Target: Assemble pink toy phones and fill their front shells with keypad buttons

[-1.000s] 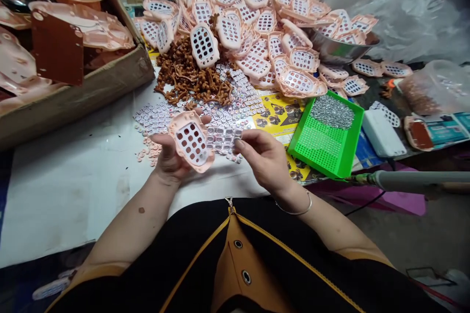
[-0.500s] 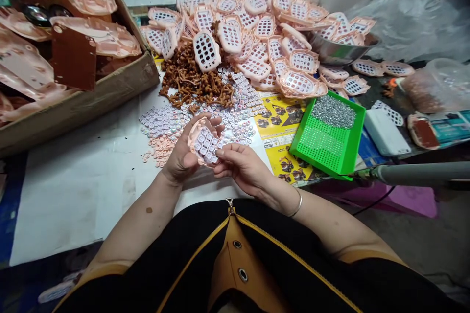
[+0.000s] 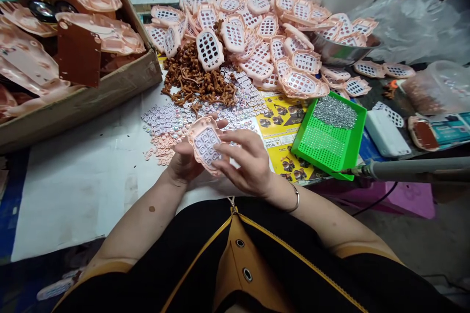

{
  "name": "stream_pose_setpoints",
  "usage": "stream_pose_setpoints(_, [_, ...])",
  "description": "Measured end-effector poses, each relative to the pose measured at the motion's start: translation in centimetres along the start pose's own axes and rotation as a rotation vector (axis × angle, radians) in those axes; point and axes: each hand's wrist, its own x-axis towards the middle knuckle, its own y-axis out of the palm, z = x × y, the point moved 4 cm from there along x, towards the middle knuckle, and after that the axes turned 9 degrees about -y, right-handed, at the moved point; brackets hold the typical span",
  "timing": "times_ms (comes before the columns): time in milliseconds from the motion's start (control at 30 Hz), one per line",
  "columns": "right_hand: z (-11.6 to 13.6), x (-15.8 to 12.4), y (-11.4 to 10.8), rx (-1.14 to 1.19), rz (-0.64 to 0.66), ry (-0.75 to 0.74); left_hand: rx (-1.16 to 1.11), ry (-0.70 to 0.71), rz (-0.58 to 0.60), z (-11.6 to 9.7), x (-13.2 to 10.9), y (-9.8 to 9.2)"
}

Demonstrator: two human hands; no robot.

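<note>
My left hand (image 3: pixel 184 162) is wrapped round a pink plastic shell (image 3: pixel 194 130), held tilted above the white table sheet. Rows of pale lilac key buttons (image 3: pixel 206 143) sit in the shell's middle. Over the right side of the shell, my right hand (image 3: pixel 252 162) has its fingers apart, their tips at the buttons; I see nothing gripped in it. Just beyond the hands lie loose lilac buttons (image 3: pixel 160 118) and small pink rings (image 3: pixel 161 147). Behind them is a heap of brown plastic parts (image 3: pixel 198 83), with a white-faced shell (image 3: pixel 210 50) on top.
More pink shells (image 3: pixel 264 54) are piled at the back, some in a metal bowl (image 3: pixel 340 54). A green basket (image 3: pixel 332 149) of small silvery pieces stands right, beside a grey bar (image 3: pixel 407 170). A cardboard box (image 3: pixel 121 76) of shells fills the left.
My right hand's fingers have spread from a pinch at the shell's lower right edge and now reach over the buttons. The shell has turned to face up more.
</note>
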Motion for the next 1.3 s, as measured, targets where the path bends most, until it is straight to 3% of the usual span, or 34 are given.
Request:
stream_pose_setpoints(67, [0.7,-0.2,0.8,-0.112,0.101,-0.221,0.008,-0.003,0.032,0.0,-0.1,0.1])
stream_pose_setpoints(133, [0.9,-0.6,1.6,-0.178,0.162,-0.298,0.002,-0.006,0.061,0.2,-0.1,0.3])
stream_pose_setpoints(300, [1.0,-0.9,1.7,-0.159,0.169,-0.340,-0.007,0.008,0.083,0.0,0.1,0.7])
stream_pose_setpoints(367, [0.5,-0.5,0.9,-0.131,0.127,-0.317,-0.013,0.092,0.026,-1.4,0.3,0.4])
stream_pose_setpoints(467, [-1.0,0.3,0.0,-0.124,0.073,-0.199,-0.097,0.341,-0.056,-5.0,0.4,-1.0])
stream_pose_setpoints(533, [-2.1,0.4,0.9,-0.148,0.176,-0.156,-0.159,0.501,-0.093,-7.3,0.3,-2.3])
stream_pose_setpoints(633, [-2.4,0.1,3.8,-0.201,0.444,-0.209,-0.164,0.543,-0.224,-8.6,0.5,-4.0])
stream_pose_setpoints(700, [-2.1,-0.1,5.7,-0.226,0.549,-0.256,-0.158,0.528,-0.259,-8.4,0.6,-4.3])
stream_pose_setpoints(833, [-1.7,0.6,7.6,-0.374,0.583,-0.270,-0.133,0.514,-0.284,-7.6,0.8,-4.1])
stream_pose_setpoints(1033, [-3.4,1.6,8.9,-0.391,0.643,-0.292,-0.131,0.440,-0.315,-7.3,0.9,-4.3])
stream_pose_setpoints(1200, [-4.6,1.2,8.8,-0.255,0.564,-0.121,-0.159,0.433,-0.333,-7.0,1.0,-4.4])
stream_pose_setpoints(1300, [-4.0,1.6,9.4,-0.238,0.594,-0.126,-0.164,0.418,-0.320,-6.7,1.1,-4.3])
